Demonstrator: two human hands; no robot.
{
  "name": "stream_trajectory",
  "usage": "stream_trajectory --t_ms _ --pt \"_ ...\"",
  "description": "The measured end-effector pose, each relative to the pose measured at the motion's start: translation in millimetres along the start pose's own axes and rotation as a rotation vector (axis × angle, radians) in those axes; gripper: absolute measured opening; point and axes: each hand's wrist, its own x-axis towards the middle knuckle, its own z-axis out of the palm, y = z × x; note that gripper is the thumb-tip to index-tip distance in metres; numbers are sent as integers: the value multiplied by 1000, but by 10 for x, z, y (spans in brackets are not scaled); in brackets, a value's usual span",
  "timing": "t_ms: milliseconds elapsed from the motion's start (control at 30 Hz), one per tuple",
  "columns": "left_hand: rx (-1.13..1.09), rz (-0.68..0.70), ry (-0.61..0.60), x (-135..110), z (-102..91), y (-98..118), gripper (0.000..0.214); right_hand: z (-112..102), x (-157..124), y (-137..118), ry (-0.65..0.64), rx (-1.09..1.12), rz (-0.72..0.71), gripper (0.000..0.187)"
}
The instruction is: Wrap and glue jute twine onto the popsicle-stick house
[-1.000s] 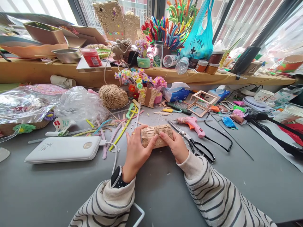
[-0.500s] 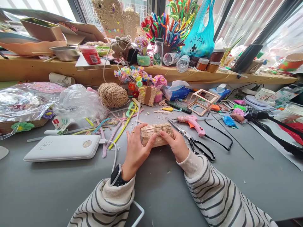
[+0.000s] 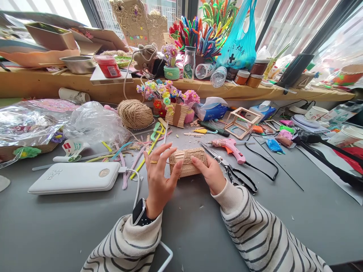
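A small box-like piece of wooden craft sticks (image 3: 188,170), partly wound with jute twine (image 3: 195,155), is held just above the grey table. My right hand (image 3: 212,172) is closed around its right end, thumb on the twine-wrapped face. At the left end, my left hand (image 3: 160,173) has its fingers spread apart, with the thumb beside the piece's edge; whether it touches is unclear. A thin strand seems to run by the left fingers toward the piece. Behind them lies the twine ball (image 3: 135,114), with a loose strand leading toward my left hand.
Scissors (image 3: 231,170) and a pink glue gun (image 3: 228,147) with a black cord lie right of my hands. A white power bank (image 3: 75,177) with a cable is at left. Coloured pipe cleaners (image 3: 149,153) lie beyond. A wooden stick frame (image 3: 242,121) stands at back right.
My left hand has loosened from the stick piece, its fingers lifting and spreading leftward. My right hand keeps its hold, and the piece has hardly moved.
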Motion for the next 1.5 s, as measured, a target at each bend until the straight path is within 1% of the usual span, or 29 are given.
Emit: stream_trajectory --t_ms 100,167,267,533,767,933,1067,1167,1333,1500 --pt "-28 82 5 4 -18 4 14 1 2 -5 6 -20 -3 33" --pt "-54 111 -3 2 -24 1 15 2 4 -9 8 -23 -6 33" --pt "-79 119 -22 -6 -23 -10 17 6 4 -21 9 -23 -10 34" --pt "-12 2 -74 -9 -21 -29 26 10 -5 -22 15 -15 -7 35" --pt "-16 -59 -74 14 -55 -40 29 3 -2 -8 8 -13 -1 33" --pt "-33 -74 -75 -14 -109 -39 30 4 4 -7 12 -14 -2 32" --pt "-19 -96 -48 -65 -197 -78 28 8 8 -3 19 -22 -20 31" --pt "16 -141 -34 -76 -299 -146 29 10 7 -2 21 -7 -11 31" --pt "65 -215 70 -26 -452 -274 25 9 6 8 17 -7 -11 31" --pt "25 -299 159 -13 -473 -336 22 6 13 21 15 -22 -20 33"
